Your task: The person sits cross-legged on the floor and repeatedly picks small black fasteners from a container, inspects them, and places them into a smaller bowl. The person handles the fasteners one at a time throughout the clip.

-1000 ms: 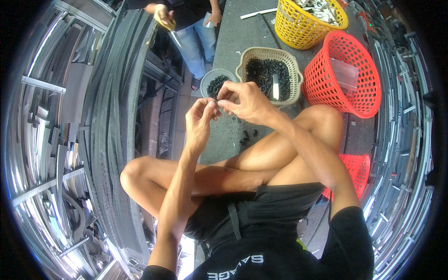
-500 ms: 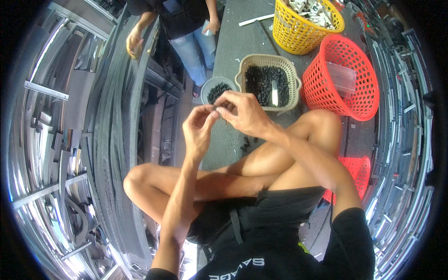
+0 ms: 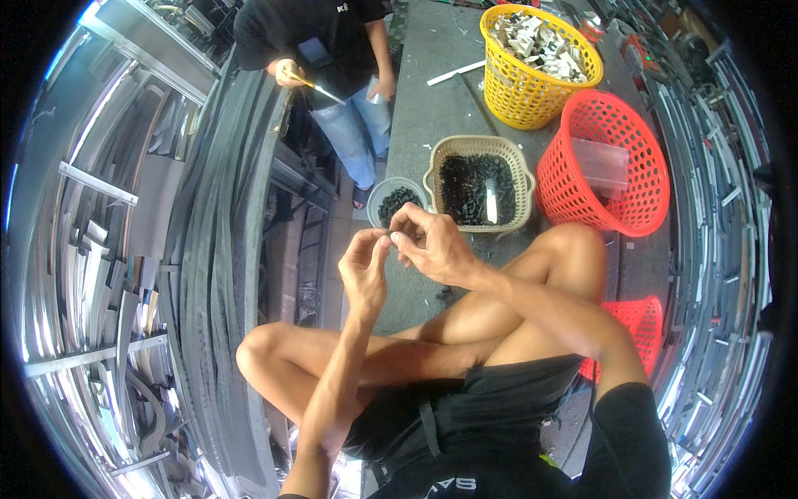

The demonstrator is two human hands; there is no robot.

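My left hand [image 3: 364, 270] and my right hand [image 3: 434, 247] meet at the fingertips above my crossed legs. Both pinch at one spot; a tiny dark piece seems to be between them, too small to name. Just beyond my fingers stands a round translucent tub [image 3: 376, 198] holding small black pieces [image 3: 399, 200]. To its right is a beige plastic basket [image 3: 524, 179] with many more black pieces [image 3: 462, 187] inside. A white strip-like object [image 3: 491, 202] lies on top of those pieces.
A red perforated basket [image 3: 568, 195] holding a clear plastic box [image 3: 600, 165] stands at right, behind it a yellow basket [image 3: 505, 98] of white pieces. Another red basket [image 3: 636, 328] is by my right knee. Metal profiles fill racks on both sides. A person [image 3: 312, 50] stands ahead, holding a yellow-handled tool.
The view has tilted, so everything sits lower in the picture. My hands stay pinched together. The other person's hand has come in toward the body, and the yellow-handled tool now shows clearly.
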